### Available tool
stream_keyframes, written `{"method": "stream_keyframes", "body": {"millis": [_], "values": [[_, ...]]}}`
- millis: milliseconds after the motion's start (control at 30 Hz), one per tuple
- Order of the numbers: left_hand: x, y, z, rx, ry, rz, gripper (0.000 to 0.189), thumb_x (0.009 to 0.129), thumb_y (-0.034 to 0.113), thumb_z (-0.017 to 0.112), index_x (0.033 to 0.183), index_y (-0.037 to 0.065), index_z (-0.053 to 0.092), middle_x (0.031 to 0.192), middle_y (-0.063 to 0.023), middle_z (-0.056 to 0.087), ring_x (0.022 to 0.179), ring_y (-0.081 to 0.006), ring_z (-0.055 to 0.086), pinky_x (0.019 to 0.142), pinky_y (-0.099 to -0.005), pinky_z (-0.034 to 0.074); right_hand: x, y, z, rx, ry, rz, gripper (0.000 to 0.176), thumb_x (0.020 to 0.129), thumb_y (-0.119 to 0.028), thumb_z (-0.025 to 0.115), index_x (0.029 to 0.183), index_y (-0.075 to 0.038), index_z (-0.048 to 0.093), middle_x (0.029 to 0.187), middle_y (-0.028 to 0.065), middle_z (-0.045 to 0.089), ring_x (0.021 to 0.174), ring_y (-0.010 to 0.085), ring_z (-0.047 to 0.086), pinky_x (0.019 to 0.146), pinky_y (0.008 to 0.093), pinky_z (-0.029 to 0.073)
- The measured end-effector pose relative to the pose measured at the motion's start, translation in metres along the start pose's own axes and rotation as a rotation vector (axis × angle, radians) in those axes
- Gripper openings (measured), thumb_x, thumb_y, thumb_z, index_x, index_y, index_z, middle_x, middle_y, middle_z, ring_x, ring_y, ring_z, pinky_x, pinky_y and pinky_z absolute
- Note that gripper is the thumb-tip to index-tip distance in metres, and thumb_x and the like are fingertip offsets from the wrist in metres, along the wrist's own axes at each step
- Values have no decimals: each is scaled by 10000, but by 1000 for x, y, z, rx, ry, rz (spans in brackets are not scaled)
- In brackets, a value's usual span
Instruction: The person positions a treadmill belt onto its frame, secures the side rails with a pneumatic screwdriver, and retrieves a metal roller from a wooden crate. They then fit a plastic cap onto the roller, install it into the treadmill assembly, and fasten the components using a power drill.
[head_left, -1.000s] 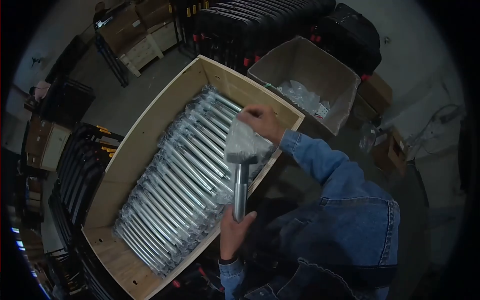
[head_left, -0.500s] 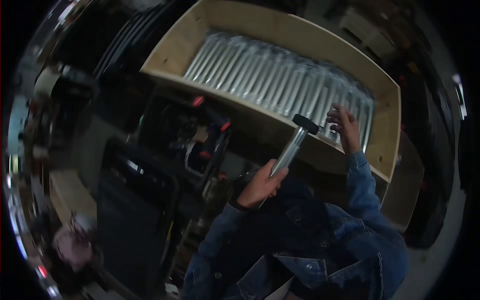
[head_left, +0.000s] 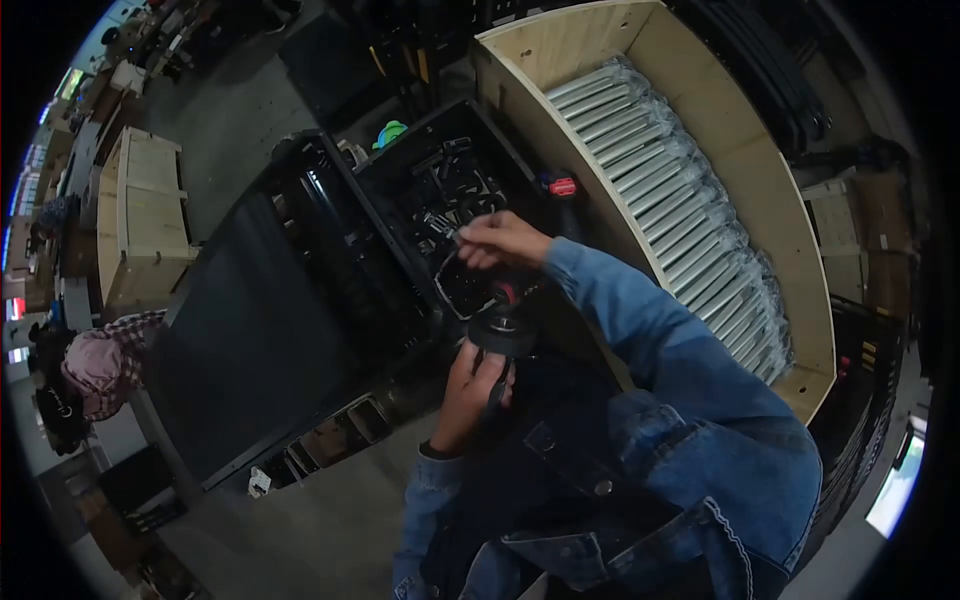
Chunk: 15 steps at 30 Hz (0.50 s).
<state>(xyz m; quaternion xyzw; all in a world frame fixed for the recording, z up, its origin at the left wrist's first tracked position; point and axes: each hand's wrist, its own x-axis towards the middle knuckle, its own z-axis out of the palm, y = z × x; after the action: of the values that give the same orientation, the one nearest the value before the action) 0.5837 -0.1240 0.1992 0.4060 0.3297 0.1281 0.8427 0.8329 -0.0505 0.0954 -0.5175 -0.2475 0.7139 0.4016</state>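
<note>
My left hand (head_left: 473,393) is closed around a dark round piece (head_left: 502,332) that resembles a wheel or a thick disc; it shows face-on, and any shaft beneath it is hidden. Beyond it, my right hand (head_left: 500,240) is over a black bin (head_left: 400,232) of small dark and metal parts (head_left: 440,222). Thumb and fingers of that hand are pinched together. What they hold, if anything, is too small to make out. A red-ended tool part (head_left: 506,293) lies just past the round piece.
A plywood crate (head_left: 600,185) at the right holds a row of plastic-wrapped metal tubes (head_left: 665,190). Beside it lies a red-and-black tool (head_left: 562,187). A large black panel (head_left: 260,340) stands left. Farther left are a wooden crate (head_left: 150,190) and a person in a pink cap (head_left: 98,362).
My view has swung left. My right hand has moved from the tubes to the bin, its fingers now pinched. The hammer-shaped piece in my left hand now shows its dark end toward me.
</note>
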Motion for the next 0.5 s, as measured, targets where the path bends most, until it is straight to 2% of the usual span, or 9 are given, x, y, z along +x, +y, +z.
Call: {"method": "stream_keyframes", "body": {"millis": [67,133,167,233,267,367,433,500], "values": [[-4,-1,-8,-59,45,25,384,1029,264,552,1353,71,478,887,-54,599,668,-104,580,563,-250,474,118,48,-48,-605,382,-138,386,921,-279,698,1233,-56,651,1105,122,721,1045,268,682,968,414,523],[-9,0,-8,-96,264,80,386,1019,286,561,1301,29,506,896,-83,624,671,-149,597,566,-273,475,148,28,-52,-1030,418,-57,448,882,-192,718,1303,-80,612,1195,136,690,1129,351,643,1028,459,487],[-11,-4,-12,-107,284,69,386,1019,286,561,1301,29,506,896,-83,624,671,-149,597,566,-273,475,163,29,-57,-1030,395,-44,448,882,-192,718,1303,-80,612,1195,136,690,1129,351,643,1028,459,487],[-15,-14,-22,-119,395,143,438,1003,314,589,1307,11,500,928,-107,638,701,-162,611,593,-284,486,190,37,-69,-1462,445,2,446,872,-170,725,1293,-70,615,1347,182,594,1220,404,574,1076,488,445],[-18,-15,-25,-133,411,135,438,1003,314,589,1307,11,500,928,-107,638,701,-162,611,593,-284,486,200,33,-76,-1501,395,50,450,876,-173,723,1299,-71,607,1467,201,479,1268,408,536,1092,481,435],[-20,-15,-26,-235,448,50,451,998,337,597,1288,4,504,925,-114,638,704,-172,617,617,-300,500,219,40,-96,-1415,279,162,454,879,-180,724,1304,-76,603,1446,201,500,1269,412,534,1095,478,434],[-13,-7,-23,-315,512,-1,423,1004,322,586,1268,1,508,909,-116,639,696,-175,617,633,-308,509,227,56,-115,-1478,268,72,412,871,-157,718,1264,-73,631,1388,203,550,1259,415,540,1084,468,448],[-9,-4,-24,-327,491,45,408,1006,311,584,1263,3,509,900,-118,642,694,-177,619,639,-306,515,232,56,-128,-1519,144,46,353,873,-146,696,1215,-71,654,1354,205,573,1223,414,559,1047,468,468]]}}
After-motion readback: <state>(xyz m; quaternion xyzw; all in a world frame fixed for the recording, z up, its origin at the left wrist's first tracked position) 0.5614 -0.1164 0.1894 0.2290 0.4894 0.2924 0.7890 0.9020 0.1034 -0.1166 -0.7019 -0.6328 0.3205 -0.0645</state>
